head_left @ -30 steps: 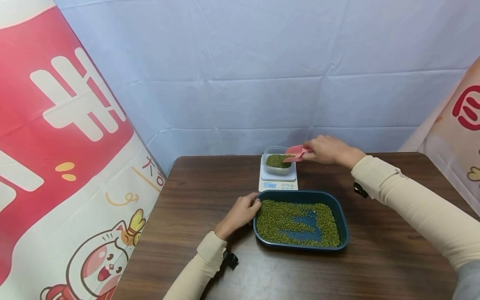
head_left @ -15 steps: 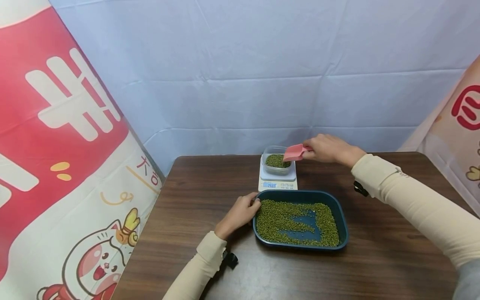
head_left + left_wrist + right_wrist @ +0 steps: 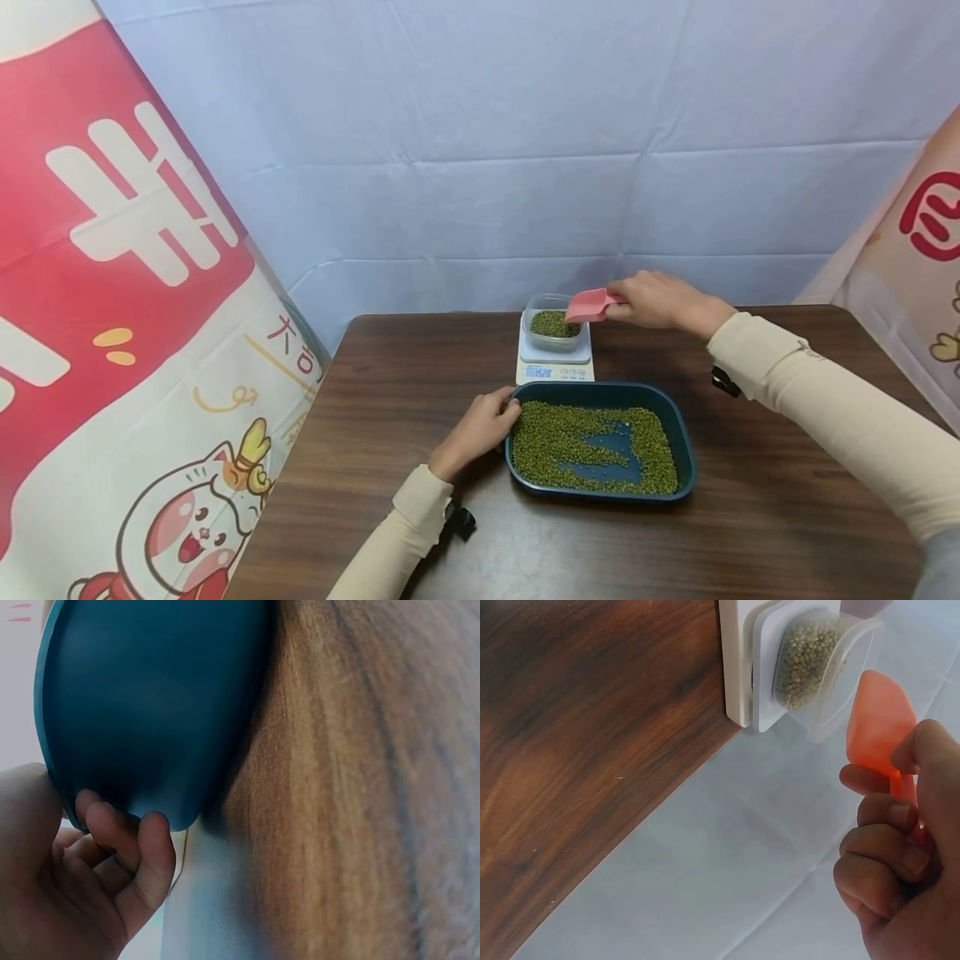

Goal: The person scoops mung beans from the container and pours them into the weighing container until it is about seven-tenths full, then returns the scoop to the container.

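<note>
My right hand (image 3: 651,300) grips the handle of a small pink scoop (image 3: 587,306). The scoop's blade tilts down over the right rim of a clear plastic container (image 3: 826,690) part-filled with green mung beans (image 3: 553,323). Under the container is a white kitchen scale (image 3: 557,372), its lit display showing what looks like 152.8. With thumb at the rim and fingers curled against the outer wall, my left hand (image 3: 97,877) holds the near-scale left corner of a dark blue tray (image 3: 686,454). More mung beans (image 3: 547,442) lie spread in the tray, with bare patches of its floor showing.
Tray and scale stand on a dark wood table (image 3: 420,400), the scale close to the far edge. Behind that edge hangs a pale cloth (image 3: 480,192). A red and white printed banner (image 3: 150,292) rises at the left, another printed sheet (image 3: 911,275) at the right.
The scoop has tilted further, and the beans at its lip have gone into the container. The scale's reading has risen by a few units. My left hand stays at the tray's corner.
</note>
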A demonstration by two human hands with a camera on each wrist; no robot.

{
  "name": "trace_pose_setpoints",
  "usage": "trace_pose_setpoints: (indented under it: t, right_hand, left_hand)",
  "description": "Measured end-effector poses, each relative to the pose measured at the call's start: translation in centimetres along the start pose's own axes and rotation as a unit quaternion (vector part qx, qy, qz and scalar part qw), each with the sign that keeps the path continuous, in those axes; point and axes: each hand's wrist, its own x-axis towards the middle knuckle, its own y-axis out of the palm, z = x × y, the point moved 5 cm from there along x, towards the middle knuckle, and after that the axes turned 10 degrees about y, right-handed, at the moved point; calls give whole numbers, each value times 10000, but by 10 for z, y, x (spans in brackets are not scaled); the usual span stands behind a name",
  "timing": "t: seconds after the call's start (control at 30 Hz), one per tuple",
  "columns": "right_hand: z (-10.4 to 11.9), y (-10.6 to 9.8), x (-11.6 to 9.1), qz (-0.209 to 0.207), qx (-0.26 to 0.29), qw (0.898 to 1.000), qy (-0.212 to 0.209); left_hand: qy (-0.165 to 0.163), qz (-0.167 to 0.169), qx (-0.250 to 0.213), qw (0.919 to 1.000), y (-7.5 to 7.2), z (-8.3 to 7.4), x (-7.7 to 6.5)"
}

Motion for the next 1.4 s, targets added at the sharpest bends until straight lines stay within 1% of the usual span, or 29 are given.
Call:
trace_pose_setpoints:
  t: [0.33,0.73,0.93,1.03,1.17,1.4]
  right_hand:
    - [3,-4,-9,-183,16,9998,-79]
    - [6,-4,-25,-164,98,9998,-60]
    - [9,-7,-36,-275,159,9993,-213]
    - [9,-7,-40,-256,121,9994,-205]
    - [10,-6,-45,-132,86,9997,-185]
    - [18,-6,-56,-55,-27,9992,-383]
  left_hand:
    - [60,-69,-36,10000,0,2,1]
    - [39,-72,-56,10000,1,4,1]
    - [46,-92,-28,9999,0,4,1]
    - [49,-102,-38,9999,0,3,2]
    - [57,-106,-48,9999,0,3,1]
    - [83,-72,-46,9999,0,4,2]
